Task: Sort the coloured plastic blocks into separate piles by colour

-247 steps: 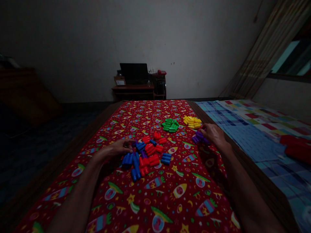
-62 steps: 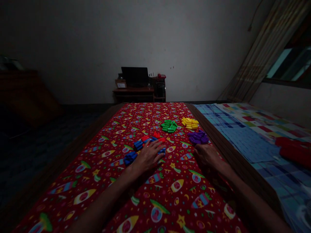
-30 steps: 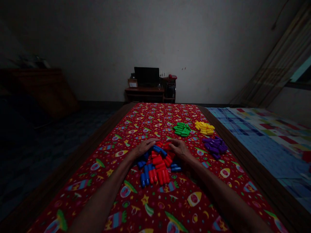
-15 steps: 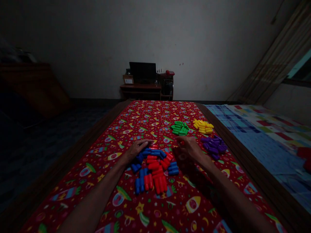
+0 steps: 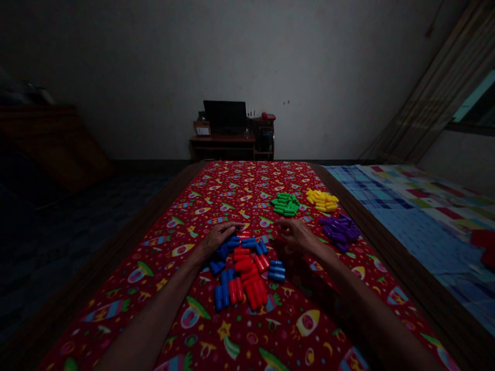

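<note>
- Centrally, a mixed pile of small, rounded pieces lies on a red printed cloth [image 5: 201, 330], which covers the middle of a brown-edged counter [image 5: 398, 263].
- Red pieces [image 5: 243, 265] form the core of the pile, extending from near the left fingertips toward the near side, several of them side by side in rows.
- Blue pieces [image 5: 219, 297] border the red along the left side and lie across the far part; a short blue row [image 5: 277, 270] sits to the right, slightly apart.
- Left hand [image 5: 217, 238]: at the pile's far left edge, fingers extended and close together, just beside the blue pieces; whether it touches them cannot be told.
- Right hand [image 5: 299, 234]: well apart from the left, beyond the short blue row, fingers bent toward the pile; dim light hides whether anything is held between them.
- Three single-colour heaps: green pieces [image 5: 285, 204] beyond the right hand, yellow pieces [image 5: 322, 200] to their right, and purple pieces [image 5: 340, 230] nearer, close to the cloth's right edge.
- Surroundings: a dark screen [image 5: 226, 116] before the far wall; patterned bedding [image 5: 410, 242] alongside the counter at right.
</note>
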### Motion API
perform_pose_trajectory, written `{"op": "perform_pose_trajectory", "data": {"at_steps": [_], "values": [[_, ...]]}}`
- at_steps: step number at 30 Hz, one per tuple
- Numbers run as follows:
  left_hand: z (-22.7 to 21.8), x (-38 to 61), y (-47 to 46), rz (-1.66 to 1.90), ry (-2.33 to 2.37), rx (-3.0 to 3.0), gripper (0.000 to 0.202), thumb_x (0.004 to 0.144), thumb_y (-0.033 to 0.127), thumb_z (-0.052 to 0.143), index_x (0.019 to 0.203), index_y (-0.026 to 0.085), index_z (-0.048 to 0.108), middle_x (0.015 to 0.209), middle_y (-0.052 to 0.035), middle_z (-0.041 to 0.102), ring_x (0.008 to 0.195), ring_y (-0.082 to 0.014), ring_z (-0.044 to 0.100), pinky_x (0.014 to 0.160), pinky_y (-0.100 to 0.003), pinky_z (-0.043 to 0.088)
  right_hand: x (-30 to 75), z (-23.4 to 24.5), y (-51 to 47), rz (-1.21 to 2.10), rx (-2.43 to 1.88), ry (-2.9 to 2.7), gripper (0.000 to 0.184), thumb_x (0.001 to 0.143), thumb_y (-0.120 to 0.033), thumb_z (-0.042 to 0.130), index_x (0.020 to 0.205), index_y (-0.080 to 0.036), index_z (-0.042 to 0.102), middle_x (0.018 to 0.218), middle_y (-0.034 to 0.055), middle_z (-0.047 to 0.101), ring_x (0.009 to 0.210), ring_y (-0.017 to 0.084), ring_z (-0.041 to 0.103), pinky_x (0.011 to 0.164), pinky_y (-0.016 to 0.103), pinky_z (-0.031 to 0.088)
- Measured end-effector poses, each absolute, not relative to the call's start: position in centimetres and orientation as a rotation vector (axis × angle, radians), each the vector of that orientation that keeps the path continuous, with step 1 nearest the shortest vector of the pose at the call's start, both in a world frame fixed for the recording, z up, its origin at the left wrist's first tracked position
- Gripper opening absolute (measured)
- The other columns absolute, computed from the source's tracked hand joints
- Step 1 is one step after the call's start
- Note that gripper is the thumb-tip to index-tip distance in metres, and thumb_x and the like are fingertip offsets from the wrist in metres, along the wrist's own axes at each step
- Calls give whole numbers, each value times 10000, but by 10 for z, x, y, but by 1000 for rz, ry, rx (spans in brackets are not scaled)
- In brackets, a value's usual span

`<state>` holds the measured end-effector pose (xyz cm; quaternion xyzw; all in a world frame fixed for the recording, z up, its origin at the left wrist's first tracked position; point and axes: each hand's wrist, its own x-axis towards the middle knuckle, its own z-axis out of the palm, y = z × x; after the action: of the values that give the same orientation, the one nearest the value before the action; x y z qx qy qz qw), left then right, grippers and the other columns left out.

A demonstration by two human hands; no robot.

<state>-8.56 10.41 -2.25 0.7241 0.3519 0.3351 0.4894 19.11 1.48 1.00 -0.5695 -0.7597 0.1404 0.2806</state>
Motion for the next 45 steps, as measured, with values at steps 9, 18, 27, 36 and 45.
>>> {"op": "perform_pose_trajectory", "data": {"at_steps": [9,18,27,36,45], "values": [[-28,-87,105,836,820,1679,468,773,541,630,1047,173,723,1067,-111,730,1021,-290,664,899,-404,516,228,9,25,100,-1762,-2012,265,788,-138,575,1016,-152,709,1013,123,719,935,223,648,795,280,455],[-12,-80,90,692,708,1718,443,821,488,594,1126,184,699,1222,-106,671,1143,-302,604,987,-418,463,157,1,9,262,-1363,-2095,224,893,-185,492,1039,-141,656,924,109,698,850,189,631,751,279,456],[0,-69,73,683,644,1694,391,861,425,550,1138,190,693,1184,-85,688,1137,-283,601,984,-393,451,153,-15,17,510,-1453,-1927,326,865,-202,525,1165,-149,643,963,88,723,858,192,656,771,298,483],[-2,-60,68,714,614,1630,374,832,424,589,1092,174,688,1205,-97,672,1124,-277,608,1026,-410,428,147,-17,17,547,-1304,-2035,415,858,-258,568,1265,-178,597,969,62,703,838,166,623,766,273,451],[21,-74,79,444,738,2035,347,836,469,583,1038,212,700,1045,-63,711,996,-244,643,877,-332,503,196,11,20,143,-1726,-1924,252,880,-254,517,1043,-142,673,930,106,698,854,199,618,745,274,427]]}}
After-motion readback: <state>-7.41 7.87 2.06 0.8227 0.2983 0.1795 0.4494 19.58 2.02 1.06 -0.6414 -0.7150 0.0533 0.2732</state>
